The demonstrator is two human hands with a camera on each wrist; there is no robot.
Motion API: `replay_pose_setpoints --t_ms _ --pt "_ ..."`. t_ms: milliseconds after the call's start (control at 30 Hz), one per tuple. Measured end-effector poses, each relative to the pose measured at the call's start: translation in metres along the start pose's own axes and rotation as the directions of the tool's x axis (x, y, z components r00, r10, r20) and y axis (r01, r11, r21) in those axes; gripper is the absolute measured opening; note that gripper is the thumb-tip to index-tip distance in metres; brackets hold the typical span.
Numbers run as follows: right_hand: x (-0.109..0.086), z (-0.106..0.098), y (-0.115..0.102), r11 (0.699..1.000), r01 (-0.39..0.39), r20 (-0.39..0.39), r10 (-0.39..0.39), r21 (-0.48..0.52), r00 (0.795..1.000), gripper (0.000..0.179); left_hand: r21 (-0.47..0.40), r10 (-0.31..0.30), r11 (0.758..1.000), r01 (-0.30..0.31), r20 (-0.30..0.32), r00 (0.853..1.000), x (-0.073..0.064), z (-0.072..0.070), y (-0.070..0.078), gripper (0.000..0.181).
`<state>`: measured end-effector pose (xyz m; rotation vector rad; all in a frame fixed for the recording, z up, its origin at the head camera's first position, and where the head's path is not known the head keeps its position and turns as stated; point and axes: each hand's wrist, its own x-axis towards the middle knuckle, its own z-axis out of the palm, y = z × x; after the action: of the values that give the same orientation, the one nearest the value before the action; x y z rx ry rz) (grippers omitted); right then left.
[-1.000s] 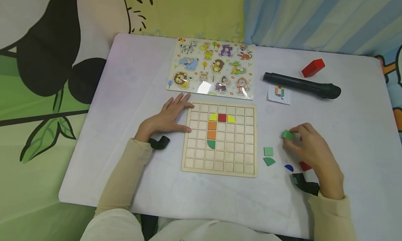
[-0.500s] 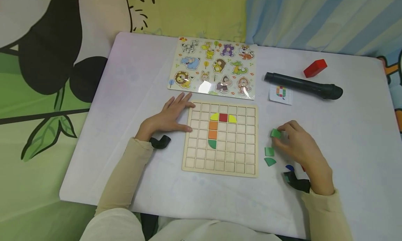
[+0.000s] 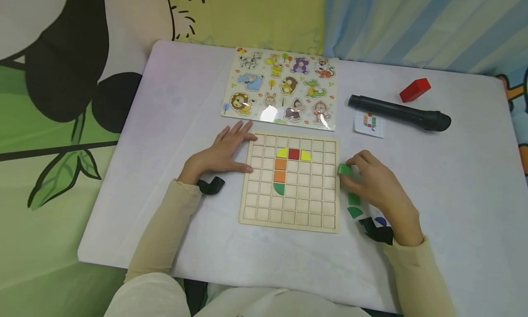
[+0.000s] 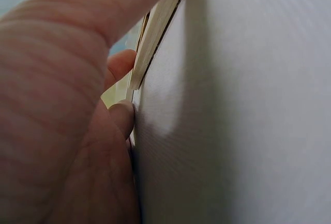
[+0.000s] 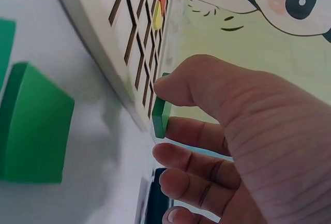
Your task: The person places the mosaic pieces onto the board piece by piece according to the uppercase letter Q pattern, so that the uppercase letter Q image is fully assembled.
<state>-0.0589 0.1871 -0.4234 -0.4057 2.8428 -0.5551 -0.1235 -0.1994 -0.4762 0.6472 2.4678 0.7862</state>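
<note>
My right hand (image 3: 373, 184) pinches a green square tile (image 3: 344, 169) between thumb and index finger, at the right edge of the wooden grid board (image 3: 307, 223). In the right wrist view the held tile (image 5: 161, 115) shows edge-on. My left hand (image 3: 218, 154) lies spread at the board's left side, thumb and a finger touching its edge. On the board sit a red square (image 3: 294, 154), yellow quarter-rounds (image 3: 305, 156), orange squares (image 3: 280, 170) and a green quarter-round (image 3: 279, 188). Below my right hand lie another green square (image 3: 354, 199), a green quarter-round (image 3: 354, 212) and a blue half-round (image 3: 381, 221).
An animal picture puzzle (image 3: 280, 87) lies behind the board. To the right are a pattern card (image 3: 369, 125), a black microphone-like cylinder (image 3: 398, 113) partly over it, and a red block (image 3: 415, 90). The white table (image 3: 198, 243) extends around them.
My right hand has moved left with the green square tile, from the loose pieces to the board's right edge. A red piece beneath it is now hidden. My left hand stays put.
</note>
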Motion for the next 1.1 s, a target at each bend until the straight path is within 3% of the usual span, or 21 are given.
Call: replay_pose_setpoints --t_ms 367,600,1100 --pt "0.009 0.009 -0.012 0.997 0.078 -0.004 -0.078 0.007 0.997 0.031 0.008 -0.002 1.0 0.002 0.008 1.0 0.002 -0.003 0.005 0.086" --pt "0.021 0.016 -0.028 0.993 0.117 0.039 -0.116 -0.027 0.992 0.033 -0.003 -0.009 1.0 0.009 0.007 1.0 0.001 -0.001 0.003 0.086" --pt "0.037 0.031 -0.051 0.968 0.245 0.053 -0.242 -0.056 0.969 0.032 -0.008 -0.002 1.0 0.002 0.004 1.0 0.0 -0.002 0.003 0.085"
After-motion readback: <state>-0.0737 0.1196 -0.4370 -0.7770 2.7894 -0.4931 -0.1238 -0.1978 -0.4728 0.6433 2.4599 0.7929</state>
